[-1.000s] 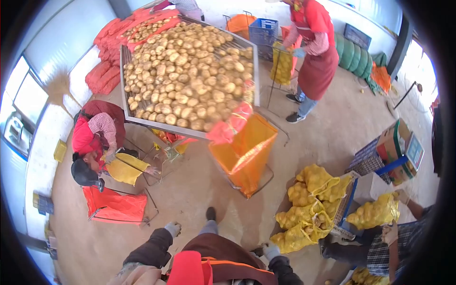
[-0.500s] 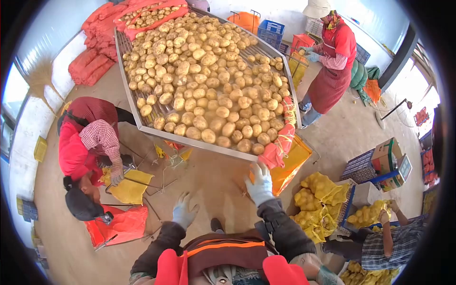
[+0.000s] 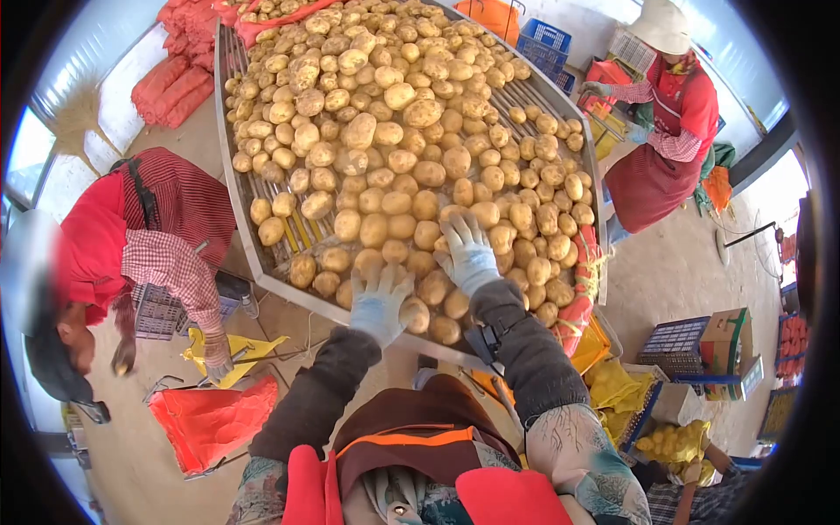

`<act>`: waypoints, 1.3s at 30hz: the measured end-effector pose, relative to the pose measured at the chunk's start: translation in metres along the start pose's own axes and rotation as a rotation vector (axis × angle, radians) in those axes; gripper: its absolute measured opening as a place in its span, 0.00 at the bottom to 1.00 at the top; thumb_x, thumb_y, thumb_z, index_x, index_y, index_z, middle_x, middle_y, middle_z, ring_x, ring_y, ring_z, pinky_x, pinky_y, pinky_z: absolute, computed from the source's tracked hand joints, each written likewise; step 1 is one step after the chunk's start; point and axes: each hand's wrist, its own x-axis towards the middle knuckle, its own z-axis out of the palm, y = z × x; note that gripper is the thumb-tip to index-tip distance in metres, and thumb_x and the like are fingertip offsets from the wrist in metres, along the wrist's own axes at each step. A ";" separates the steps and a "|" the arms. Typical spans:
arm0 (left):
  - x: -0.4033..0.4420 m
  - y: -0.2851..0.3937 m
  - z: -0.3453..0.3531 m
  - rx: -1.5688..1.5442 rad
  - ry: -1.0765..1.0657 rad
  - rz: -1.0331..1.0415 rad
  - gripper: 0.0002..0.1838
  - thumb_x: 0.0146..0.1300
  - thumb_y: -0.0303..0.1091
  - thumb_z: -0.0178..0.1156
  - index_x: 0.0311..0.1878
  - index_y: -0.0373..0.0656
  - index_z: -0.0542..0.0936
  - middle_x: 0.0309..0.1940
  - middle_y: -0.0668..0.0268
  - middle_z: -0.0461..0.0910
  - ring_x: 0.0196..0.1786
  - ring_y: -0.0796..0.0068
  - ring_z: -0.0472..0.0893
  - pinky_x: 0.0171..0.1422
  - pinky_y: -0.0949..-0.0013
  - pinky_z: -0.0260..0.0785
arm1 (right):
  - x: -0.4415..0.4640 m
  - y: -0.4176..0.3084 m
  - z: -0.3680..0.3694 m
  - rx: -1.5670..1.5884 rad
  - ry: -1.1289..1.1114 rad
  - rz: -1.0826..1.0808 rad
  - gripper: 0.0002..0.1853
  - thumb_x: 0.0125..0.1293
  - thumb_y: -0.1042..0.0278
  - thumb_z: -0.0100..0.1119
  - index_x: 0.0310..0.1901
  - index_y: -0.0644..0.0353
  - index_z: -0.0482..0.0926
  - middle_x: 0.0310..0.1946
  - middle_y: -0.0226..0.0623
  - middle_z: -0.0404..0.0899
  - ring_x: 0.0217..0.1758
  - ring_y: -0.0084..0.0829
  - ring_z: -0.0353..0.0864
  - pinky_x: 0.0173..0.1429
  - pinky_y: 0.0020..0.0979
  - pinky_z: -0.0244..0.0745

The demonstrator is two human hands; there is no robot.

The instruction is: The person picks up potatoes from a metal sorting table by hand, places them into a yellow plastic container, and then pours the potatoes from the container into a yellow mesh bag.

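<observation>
My left hand [image 3: 381, 302], in a pale blue and white glove, lies on potatoes near the front edge of a metal-rimmed sorting table [image 3: 242, 201]. Its fingers are spread. Further in and to the right, my right hand [image 3: 469, 254] rests with fingers apart on more potatoes [image 3: 359, 131]. Neither hand is wrapped round a potato. Beneath the heap, slats or rollers show at the left and right sides. A red bundle [image 3: 577, 306] tied with string covers the table's right front corner.
At the left, a person [image 3: 171, 254] bends over a red sack [image 3: 210, 420] and yellow bag on frames. Another person [image 3: 674, 122] stands at the table's right side. Crates [image 3: 674, 346] and yellow potato bags [image 3: 674, 440] are at lower right, beside a third person.
Both my hands have moved forward from in front of the table onto the potatoes. My view has come closer to the table. The person at the left has shifted position.
</observation>
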 end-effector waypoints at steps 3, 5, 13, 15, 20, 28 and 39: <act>0.050 -0.020 0.008 0.147 -0.128 0.077 0.27 0.65 0.56 0.52 0.66 0.62 0.72 0.73 0.62 0.56 0.76 0.50 0.51 0.73 0.30 0.33 | 0.052 0.010 -0.012 -0.085 -0.023 -0.135 0.32 0.57 0.52 0.64 0.63 0.51 0.69 0.70 0.44 0.57 0.74 0.50 0.54 0.73 0.52 0.55; 0.079 -0.027 0.013 0.137 -0.137 0.016 0.25 0.65 0.55 0.51 0.65 0.63 0.73 0.73 0.64 0.56 0.76 0.52 0.51 0.72 0.28 0.34 | 0.084 0.012 -0.010 -0.108 0.018 -0.102 0.32 0.57 0.49 0.64 0.62 0.52 0.70 0.68 0.45 0.59 0.73 0.49 0.55 0.72 0.49 0.57; 0.140 -0.070 -0.001 0.256 -0.197 0.018 0.20 0.69 0.51 0.48 0.61 0.63 0.75 0.73 0.71 0.57 0.75 0.63 0.55 0.72 0.29 0.36 | 0.046 -0.012 -0.092 -0.111 -0.594 0.053 0.06 0.59 0.69 0.56 0.35 0.60 0.78 0.40 0.39 0.75 0.47 0.41 0.76 0.45 0.41 0.76; 0.147 -0.072 -0.013 0.202 -0.215 0.027 0.21 0.68 0.48 0.49 0.62 0.59 0.74 0.71 0.70 0.61 0.74 0.64 0.58 0.76 0.36 0.30 | -0.033 -0.019 -0.069 -0.121 -0.703 -0.138 0.06 0.58 0.67 0.55 0.35 0.54 0.79 0.45 0.37 0.75 0.51 0.40 0.75 0.45 0.42 0.76; 0.112 -0.056 -0.022 -0.161 0.114 0.097 0.16 0.64 0.37 0.57 0.54 0.47 0.77 0.57 0.60 0.74 0.60 0.56 0.73 0.69 0.47 0.57 | -0.081 -0.041 -0.038 -0.385 -0.377 -0.134 0.18 0.59 0.65 0.55 0.53 0.45 0.76 0.60 0.39 0.67 0.61 0.44 0.69 0.53 0.50 0.71; 0.002 -0.025 -0.031 -2.139 -0.419 -0.473 0.36 0.67 0.51 0.58 0.70 0.44 0.58 0.64 0.60 0.65 0.67 0.61 0.67 0.64 0.53 0.68 | -0.060 -0.092 -0.044 0.995 -0.134 0.883 0.22 0.53 0.63 0.67 0.49 0.61 0.75 0.41 0.41 0.79 0.50 0.42 0.75 0.52 0.42 0.73; -0.042 -0.127 -0.036 -2.315 -0.640 -0.551 0.28 0.66 0.50 0.59 0.66 0.53 0.64 0.61 0.58 0.71 0.59 0.54 0.76 0.59 0.50 0.75 | -0.020 -0.075 0.029 0.126 -0.021 0.731 0.20 0.52 0.67 0.64 0.46 0.61 0.71 0.45 0.47 0.72 0.53 0.47 0.73 0.50 0.42 0.74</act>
